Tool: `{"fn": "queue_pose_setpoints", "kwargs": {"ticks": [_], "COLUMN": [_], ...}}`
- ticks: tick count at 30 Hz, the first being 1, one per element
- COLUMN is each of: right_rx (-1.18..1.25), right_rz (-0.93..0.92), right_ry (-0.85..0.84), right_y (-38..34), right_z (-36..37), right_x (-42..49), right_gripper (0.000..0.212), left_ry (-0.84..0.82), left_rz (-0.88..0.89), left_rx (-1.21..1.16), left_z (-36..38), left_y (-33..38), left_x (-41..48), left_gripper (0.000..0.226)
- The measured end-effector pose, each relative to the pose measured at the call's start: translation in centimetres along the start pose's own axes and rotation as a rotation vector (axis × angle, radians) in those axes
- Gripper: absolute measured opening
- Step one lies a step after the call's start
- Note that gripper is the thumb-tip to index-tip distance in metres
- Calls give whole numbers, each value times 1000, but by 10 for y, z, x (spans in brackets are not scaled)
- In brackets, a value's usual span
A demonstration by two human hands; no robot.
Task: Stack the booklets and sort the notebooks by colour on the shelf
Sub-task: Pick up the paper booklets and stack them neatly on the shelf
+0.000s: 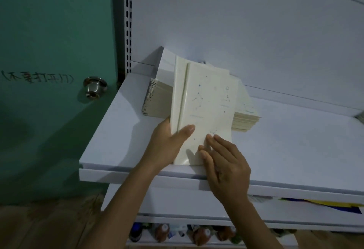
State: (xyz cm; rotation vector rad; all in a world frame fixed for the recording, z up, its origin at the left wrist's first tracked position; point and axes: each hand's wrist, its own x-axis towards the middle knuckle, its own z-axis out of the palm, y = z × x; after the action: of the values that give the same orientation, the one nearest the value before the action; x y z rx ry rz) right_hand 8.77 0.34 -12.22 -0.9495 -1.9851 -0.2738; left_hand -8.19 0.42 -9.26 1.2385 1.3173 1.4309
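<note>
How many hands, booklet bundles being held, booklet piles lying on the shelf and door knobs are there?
Hands: 2, left hand and right hand
Bundles in a grip: 1, the held booklet bundle
Piles on the shelf: 2, left pile and right pile
Knobs: 1, the door knob
Total: 6

A green door (55, 32) is filling the left side in dim light. A round metal knob (95, 87) is sitting near its right edge, and dark handwriting (37, 77) is running across it just left of the knob. Right of the door a white slotted upright (128, 22) is rising, and a plain white back panel (236, 22) is spreading beyond it. A white shelf (295, 150) is jutting out right of the knob, with a lower shelf (177, 199) showing beneath. Below the door a brown wooden floor (49, 225) is lying in shadow. Lower right of the door, bottles (163, 233) are standing in a row.
</note>
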Motion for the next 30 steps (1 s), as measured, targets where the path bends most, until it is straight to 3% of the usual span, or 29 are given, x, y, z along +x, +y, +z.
{"fn": "queue_pose_setpoints", "kwargs": {"ticks": [6,8,11,13,14,16,18,20,24,30], "right_rx": [-28,47,318,502,585,773,943,993,936,786], "right_rz": [-8,67,501,830,943,1057,1113,1123,1074,1162], "right_ry": [-18,-51,63,216,235,119,-67,-123,95,386], "right_y": [0,-5,-16,-17,-13,-1,10,21,43,76], "right_z": [1,-5,-25,-47,-62,-93,-127,-164,-236,-345], "right_x": [0,5,14,16,16,10,-4,-22,-69,-158], "right_gripper": [25,24,23,36,45,53,45,36,14,20], "left_ry": [-42,-52,-49,-51,-54,-77,-120,-166,-287,-600], "left_rz": [12,7,1,13,31,64,70,72,27,-164], "left_rx": [-27,-55,-124,-183,-208,-231,-242,-237,-277,-419], "left_z": [0,-1,2,8,14,31,56,86,161,275], "left_y": [-4,3,14,21,23,27,32,39,54,51], "left_x": [2,-1,-15,-34,-45,-67,-87,-103,-138,-212], "left_gripper": [13,17,19,20,24,31,35,33,34,46]}}
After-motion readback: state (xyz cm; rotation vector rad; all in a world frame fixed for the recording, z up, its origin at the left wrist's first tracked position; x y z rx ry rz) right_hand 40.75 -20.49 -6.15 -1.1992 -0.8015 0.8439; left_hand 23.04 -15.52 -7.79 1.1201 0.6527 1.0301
